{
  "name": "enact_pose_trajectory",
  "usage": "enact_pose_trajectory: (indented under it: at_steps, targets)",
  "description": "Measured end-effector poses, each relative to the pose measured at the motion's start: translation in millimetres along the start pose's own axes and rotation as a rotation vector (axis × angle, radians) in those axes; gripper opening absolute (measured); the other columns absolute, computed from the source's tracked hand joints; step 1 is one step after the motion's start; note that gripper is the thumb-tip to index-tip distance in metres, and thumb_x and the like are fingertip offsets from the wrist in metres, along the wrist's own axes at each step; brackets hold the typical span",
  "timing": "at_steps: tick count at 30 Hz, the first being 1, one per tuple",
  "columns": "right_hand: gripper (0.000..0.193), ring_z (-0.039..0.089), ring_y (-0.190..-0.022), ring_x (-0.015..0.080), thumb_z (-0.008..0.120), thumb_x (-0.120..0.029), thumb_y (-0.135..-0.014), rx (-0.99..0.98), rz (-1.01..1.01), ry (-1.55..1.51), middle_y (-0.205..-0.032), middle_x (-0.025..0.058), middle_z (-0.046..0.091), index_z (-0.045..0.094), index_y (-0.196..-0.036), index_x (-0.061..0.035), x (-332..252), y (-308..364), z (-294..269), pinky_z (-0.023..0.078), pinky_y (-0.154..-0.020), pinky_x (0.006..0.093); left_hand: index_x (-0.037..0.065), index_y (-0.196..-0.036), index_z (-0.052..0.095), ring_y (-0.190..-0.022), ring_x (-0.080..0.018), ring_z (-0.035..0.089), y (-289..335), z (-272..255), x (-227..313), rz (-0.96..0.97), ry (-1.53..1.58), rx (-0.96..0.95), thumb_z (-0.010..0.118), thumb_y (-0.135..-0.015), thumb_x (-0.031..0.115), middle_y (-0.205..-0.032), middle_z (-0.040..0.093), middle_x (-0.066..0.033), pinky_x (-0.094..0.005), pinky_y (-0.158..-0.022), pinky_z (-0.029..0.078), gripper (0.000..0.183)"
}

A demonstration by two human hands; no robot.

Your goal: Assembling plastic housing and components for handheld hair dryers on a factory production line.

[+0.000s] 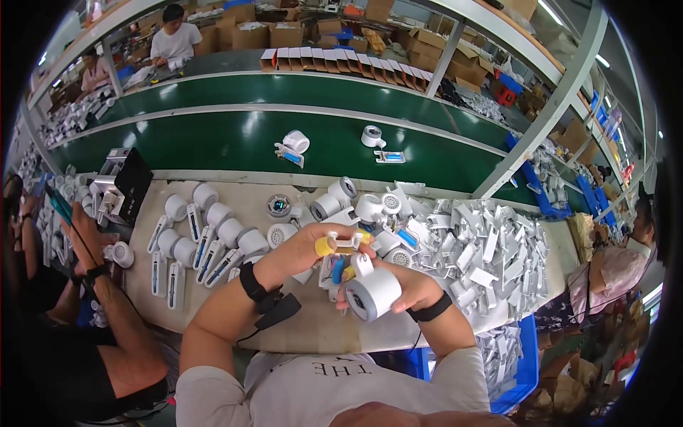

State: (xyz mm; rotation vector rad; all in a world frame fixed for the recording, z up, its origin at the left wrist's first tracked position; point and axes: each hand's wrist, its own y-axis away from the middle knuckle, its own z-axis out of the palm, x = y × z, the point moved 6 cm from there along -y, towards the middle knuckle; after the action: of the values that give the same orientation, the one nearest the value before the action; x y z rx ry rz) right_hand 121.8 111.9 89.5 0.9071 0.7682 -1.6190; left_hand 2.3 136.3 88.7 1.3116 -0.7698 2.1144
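Note:
My right hand (407, 290) grips a white cylindrical fan head (373, 293), its round face turned toward me. My left hand (311, 245), with yellow tape on the thumb and a black wrist strap, pinches a small white clip-like part (346, 245) just above that fan head. Between the hands hangs a white handle piece with a blue strip (334, 270). Both hands hover over the beige worktable (313, 324).
Rows of finished white fans (206, 238) lie left of my hands. A heap of white handle parts (484, 249) fills the right side. Behind runs a green conveyor belt (235, 139) carrying two fans. A co-worker's arm (107, 299) is at left; another person sits at right.

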Motion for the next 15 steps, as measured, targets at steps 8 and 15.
enact_pose_trajectory:
  at_steps: [8,15]
  targets:
    - [0.088,0.048,-0.111,0.0361,0.073,-0.034,-0.067,0.154,0.031,-0.350,-0.129,0.0173,0.038,0.024,-0.134,-0.0055,32,8,-7,0.048,-0.083,0.0369,0.003,-0.114,0.042,-0.094,-0.0163,0.054,16,2,12,0.283,-0.371,0.391,0.038,-0.094,0.018,-0.101,0.057,-0.0125,-0.0281,-0.080,0.043,0.025]
    - [0.077,0.043,-0.115,0.0240,0.073,0.002,-0.064,0.750,-0.131,0.703,-0.120,0.0104,0.043,0.033,-0.129,-0.0067,-10,41,-32,0.040,-0.092,0.0364,0.004,-0.101,0.040,-0.052,-0.0135,0.055,23,-10,6,-0.010,-0.253,0.565,0.038,-0.093,0.022,-0.083,0.057,-0.0094,-0.0233,-0.042,0.046,0.020]
